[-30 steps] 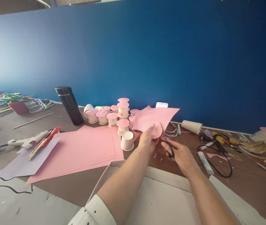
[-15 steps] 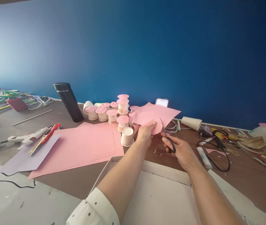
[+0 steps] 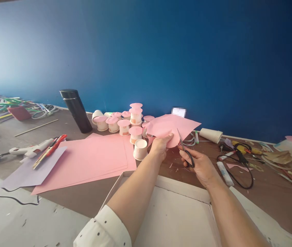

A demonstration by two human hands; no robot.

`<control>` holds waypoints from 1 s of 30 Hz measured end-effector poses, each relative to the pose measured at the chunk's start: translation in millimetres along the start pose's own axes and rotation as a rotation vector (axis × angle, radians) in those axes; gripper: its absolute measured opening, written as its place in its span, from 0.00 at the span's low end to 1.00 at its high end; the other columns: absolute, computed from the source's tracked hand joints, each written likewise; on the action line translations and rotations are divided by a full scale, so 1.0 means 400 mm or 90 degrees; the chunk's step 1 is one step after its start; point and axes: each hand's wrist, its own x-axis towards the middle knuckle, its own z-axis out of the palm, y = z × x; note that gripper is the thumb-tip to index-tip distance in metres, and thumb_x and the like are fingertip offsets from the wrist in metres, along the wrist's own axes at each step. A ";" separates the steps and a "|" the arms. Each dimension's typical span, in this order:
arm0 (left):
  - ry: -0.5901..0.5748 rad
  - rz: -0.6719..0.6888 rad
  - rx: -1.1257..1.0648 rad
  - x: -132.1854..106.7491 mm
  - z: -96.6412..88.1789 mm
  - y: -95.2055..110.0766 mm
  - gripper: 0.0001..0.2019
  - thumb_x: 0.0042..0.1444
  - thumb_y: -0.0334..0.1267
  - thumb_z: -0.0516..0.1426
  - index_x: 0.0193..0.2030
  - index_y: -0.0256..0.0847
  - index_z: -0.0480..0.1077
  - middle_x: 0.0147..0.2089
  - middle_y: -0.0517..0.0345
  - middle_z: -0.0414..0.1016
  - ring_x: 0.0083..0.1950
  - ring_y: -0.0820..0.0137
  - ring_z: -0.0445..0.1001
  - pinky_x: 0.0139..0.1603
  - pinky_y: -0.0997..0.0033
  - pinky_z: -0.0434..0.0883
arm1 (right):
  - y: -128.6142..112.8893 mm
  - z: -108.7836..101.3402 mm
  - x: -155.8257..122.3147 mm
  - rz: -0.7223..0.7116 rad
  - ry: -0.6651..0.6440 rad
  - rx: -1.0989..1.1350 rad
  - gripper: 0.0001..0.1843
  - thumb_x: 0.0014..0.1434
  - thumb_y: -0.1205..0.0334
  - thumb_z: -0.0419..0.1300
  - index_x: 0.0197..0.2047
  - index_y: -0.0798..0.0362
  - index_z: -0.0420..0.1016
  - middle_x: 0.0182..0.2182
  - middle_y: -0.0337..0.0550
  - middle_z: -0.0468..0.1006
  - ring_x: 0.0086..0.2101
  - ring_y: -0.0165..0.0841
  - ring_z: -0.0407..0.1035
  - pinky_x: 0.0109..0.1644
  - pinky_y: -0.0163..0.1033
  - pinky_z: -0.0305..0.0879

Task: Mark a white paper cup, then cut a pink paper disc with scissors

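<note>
My left hand (image 3: 160,146) pinches a pink sheet of paper (image 3: 168,125) near its lower edge, thumb on top. The sheet is held up off the table, and its near edge is cut to a rounded curve. In my right hand (image 3: 197,163) is a pair of black-handled scissors (image 3: 188,156), its blades at the paper just right of my left thumb. Left of my hands stand several upturned paper cups (image 3: 124,129) topped with pink paper discs. A cup without a disc (image 3: 140,151) stands nearest to my left wrist.
A white shallow box (image 3: 177,212) lies under my forearms. To the left are large pink sheets (image 3: 94,157), a lilac sheet (image 3: 40,171), a red cutter knife (image 3: 50,151), a glue gun (image 3: 31,150) and a black flask (image 3: 76,111). Nested cups (image 3: 211,135) and a cable (image 3: 251,176) lie right.
The pink paper has turned and flexed slightly in my left hand. The scissors' blades have shifted a little along its edge. The other things stay in place.
</note>
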 end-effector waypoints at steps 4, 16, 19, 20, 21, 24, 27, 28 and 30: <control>-0.013 0.007 -0.012 0.002 0.000 0.000 0.15 0.42 0.33 0.68 0.39 0.37 0.75 0.48 0.47 0.78 0.53 0.58 0.75 0.53 0.62 0.71 | -0.006 0.002 -0.004 -0.002 -0.002 -0.003 0.33 0.45 0.41 0.68 0.52 0.49 0.78 0.28 0.39 0.72 0.25 0.27 0.63 0.29 0.33 0.59; 0.000 -0.003 0.013 0.008 -0.003 0.003 0.14 0.42 0.34 0.68 0.39 0.37 0.75 0.49 0.47 0.78 0.54 0.57 0.74 0.55 0.60 0.70 | -0.009 0.000 -0.003 -0.001 0.000 0.003 0.32 0.45 0.42 0.69 0.50 0.51 0.79 0.27 0.39 0.72 0.24 0.26 0.62 0.27 0.33 0.59; -0.010 -0.002 0.016 0.004 -0.004 0.007 0.15 0.42 0.34 0.68 0.39 0.38 0.76 0.50 0.48 0.78 0.54 0.57 0.74 0.56 0.61 0.70 | -0.010 0.001 -0.004 0.003 -0.001 0.002 0.33 0.45 0.41 0.68 0.51 0.50 0.79 0.27 0.39 0.71 0.24 0.26 0.62 0.27 0.33 0.58; -0.014 -0.002 0.015 0.002 -0.005 0.008 0.15 0.41 0.34 0.69 0.39 0.38 0.76 0.50 0.48 0.78 0.54 0.58 0.74 0.56 0.61 0.70 | -0.010 0.001 -0.004 0.006 -0.001 0.001 0.33 0.45 0.41 0.68 0.51 0.50 0.79 0.27 0.39 0.71 0.24 0.26 0.62 0.27 0.33 0.58; -0.017 -0.002 0.014 0.001 -0.005 0.010 0.15 0.41 0.34 0.69 0.39 0.38 0.76 0.50 0.48 0.78 0.55 0.58 0.74 0.56 0.62 0.70 | -0.010 0.000 -0.004 0.008 0.000 0.000 0.33 0.45 0.41 0.68 0.51 0.50 0.78 0.27 0.39 0.71 0.24 0.26 0.62 0.27 0.33 0.58; -0.020 0.004 0.006 -0.006 -0.003 0.017 0.14 0.42 0.33 0.69 0.38 0.37 0.76 0.51 0.48 0.77 0.55 0.58 0.74 0.57 0.63 0.70 | -0.010 -0.001 -0.004 0.012 -0.005 0.003 0.32 0.45 0.42 0.69 0.51 0.49 0.79 0.28 0.38 0.71 0.25 0.26 0.62 0.28 0.33 0.58; -0.023 0.007 -0.006 -0.011 0.000 0.023 0.13 0.43 0.31 0.68 0.38 0.36 0.76 0.50 0.47 0.77 0.55 0.59 0.74 0.57 0.64 0.70 | -0.009 -0.002 -0.004 0.005 -0.009 0.003 0.32 0.45 0.42 0.68 0.50 0.49 0.79 0.27 0.38 0.70 0.24 0.26 0.61 0.28 0.33 0.58; -0.026 0.007 -0.008 -0.012 0.000 0.025 0.13 0.43 0.31 0.68 0.38 0.37 0.76 0.50 0.47 0.78 0.55 0.59 0.74 0.57 0.64 0.70 | -0.009 -0.002 -0.005 0.001 -0.009 0.000 0.32 0.45 0.42 0.68 0.51 0.50 0.79 0.27 0.38 0.70 0.24 0.26 0.62 0.28 0.33 0.59; -0.034 0.008 -0.005 -0.014 -0.001 0.028 0.13 0.42 0.31 0.68 0.38 0.37 0.76 0.50 0.47 0.78 0.55 0.58 0.73 0.57 0.63 0.71 | -0.009 -0.004 -0.004 -0.003 -0.010 -0.005 0.33 0.45 0.41 0.68 0.51 0.50 0.79 0.27 0.38 0.70 0.24 0.26 0.62 0.28 0.34 0.59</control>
